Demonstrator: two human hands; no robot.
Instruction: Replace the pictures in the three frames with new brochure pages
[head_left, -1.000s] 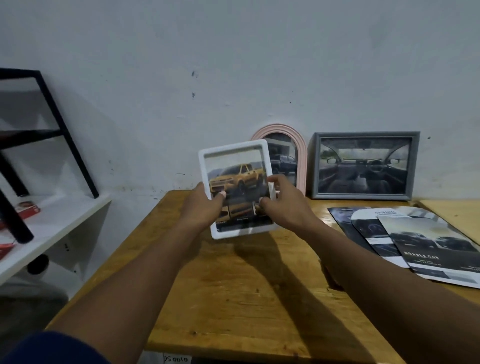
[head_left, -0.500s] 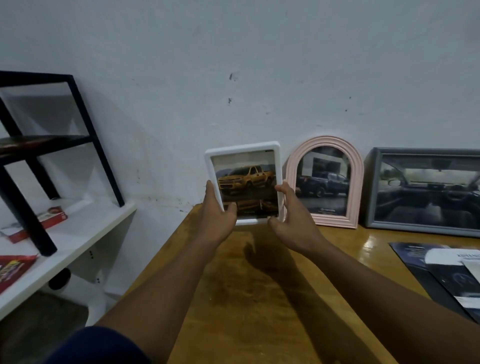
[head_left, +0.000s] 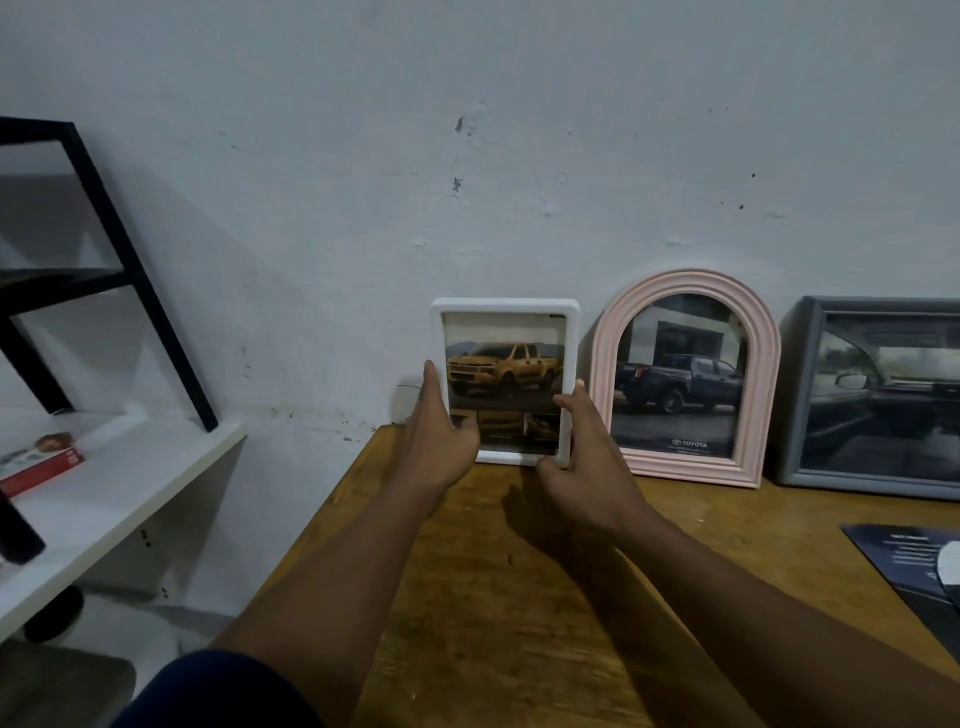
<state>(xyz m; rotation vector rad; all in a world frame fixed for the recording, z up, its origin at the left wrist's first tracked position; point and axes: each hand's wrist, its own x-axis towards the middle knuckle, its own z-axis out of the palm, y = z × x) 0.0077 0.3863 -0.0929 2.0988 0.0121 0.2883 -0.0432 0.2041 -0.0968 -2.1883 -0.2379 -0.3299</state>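
A: At the back of the table (head_left: 519, 597), by the wall – what's up?
B: White frame (head_left: 506, 306) stands upright w/ a yellow truck pic, its bottom edge at the tabletop. Left hand (head_left: 439, 436) clasps its left edge, right hand (head_left: 587, 457) its lower right corner, fingers curled on it.
A: Other frames?
B: Pink arched frame (head_left: 685, 379) just beside it on the right, then a grey frame (head_left: 872, 395). Brochures (head_left: 904, 561) at the far right edge.

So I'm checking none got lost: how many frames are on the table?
3. The white frame stands at the left between both hands, the pink arched frame is in the middle, and the grey frame is at the right, cut off by the picture edge.
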